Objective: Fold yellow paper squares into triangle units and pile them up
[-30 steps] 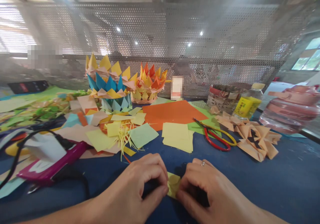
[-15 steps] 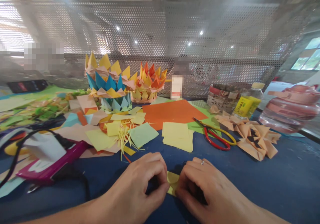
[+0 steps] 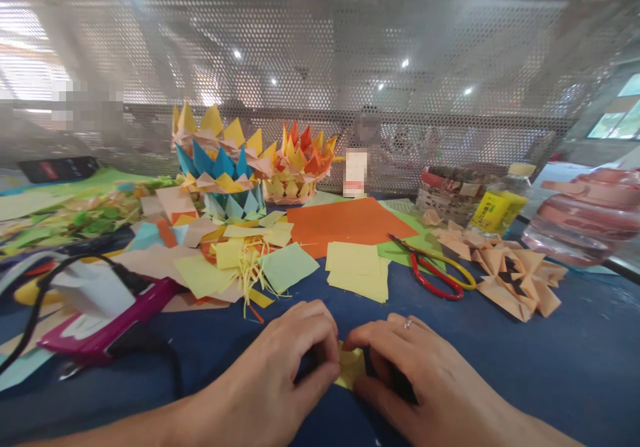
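A bare left hand (image 3: 283,366) pinches a small yellow paper piece (image 3: 351,365); a ringed right hand (image 3: 429,374), thumb and forefinger parted, spans its edge.

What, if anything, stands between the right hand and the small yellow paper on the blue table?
Nothing visible. The right hand has its thumb and forefinger apart at the small yellow paper, and the left hand is at the opposite edge. The yellow sheets and the scissors lie farther away, beyond the hands.
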The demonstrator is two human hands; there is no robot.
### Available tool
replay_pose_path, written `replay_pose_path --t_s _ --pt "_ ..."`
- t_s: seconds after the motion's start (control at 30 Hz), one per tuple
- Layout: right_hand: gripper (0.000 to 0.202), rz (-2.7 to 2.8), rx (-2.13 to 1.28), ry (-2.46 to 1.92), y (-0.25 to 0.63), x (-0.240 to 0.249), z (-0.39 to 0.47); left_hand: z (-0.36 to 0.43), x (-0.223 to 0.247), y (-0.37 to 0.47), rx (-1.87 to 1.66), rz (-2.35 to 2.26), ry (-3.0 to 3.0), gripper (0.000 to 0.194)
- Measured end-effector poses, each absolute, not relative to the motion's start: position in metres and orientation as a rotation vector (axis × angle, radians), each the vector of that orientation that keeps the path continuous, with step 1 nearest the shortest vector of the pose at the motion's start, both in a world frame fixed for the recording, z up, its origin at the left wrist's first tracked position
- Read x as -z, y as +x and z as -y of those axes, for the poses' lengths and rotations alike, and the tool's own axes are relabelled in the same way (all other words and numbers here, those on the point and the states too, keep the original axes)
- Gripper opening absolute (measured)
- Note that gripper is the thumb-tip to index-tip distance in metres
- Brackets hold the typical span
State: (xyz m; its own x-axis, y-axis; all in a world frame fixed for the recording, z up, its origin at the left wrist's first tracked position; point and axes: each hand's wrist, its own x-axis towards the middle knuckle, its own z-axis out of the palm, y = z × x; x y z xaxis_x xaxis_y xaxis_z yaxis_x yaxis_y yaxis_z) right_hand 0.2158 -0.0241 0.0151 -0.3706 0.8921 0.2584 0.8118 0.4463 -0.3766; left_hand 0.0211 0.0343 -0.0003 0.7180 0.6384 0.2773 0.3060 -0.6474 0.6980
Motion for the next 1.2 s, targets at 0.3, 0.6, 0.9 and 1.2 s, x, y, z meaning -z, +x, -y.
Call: replay_pose_path --t_s 0.3,0.6,0.9,1.2 --pt "0.018 2.304 -0.319 -1.47 0.216 -0.015 0.023 -0.033 0.0 0.017 -0.625 -0.767 2.312 0.021" --pt "0.013 2.348 -0.258 -1.383 0.221 -0.011 0.023 -0.028 -0.001 0.011 -0.946 -0.352 2.858 0.026" --pt "0.015 2.375 -0.299 -1.405 0.219 -0.014 0.02 -0.018 -0.008 0.006 -1.094 -0.422 3.088 0.04" --pt "0.012 2.32 -0.346 -1.372 0.221 -0.012 0.021 -0.015 -0.004 0.004 -1.126 -0.492 3.101 0.042"
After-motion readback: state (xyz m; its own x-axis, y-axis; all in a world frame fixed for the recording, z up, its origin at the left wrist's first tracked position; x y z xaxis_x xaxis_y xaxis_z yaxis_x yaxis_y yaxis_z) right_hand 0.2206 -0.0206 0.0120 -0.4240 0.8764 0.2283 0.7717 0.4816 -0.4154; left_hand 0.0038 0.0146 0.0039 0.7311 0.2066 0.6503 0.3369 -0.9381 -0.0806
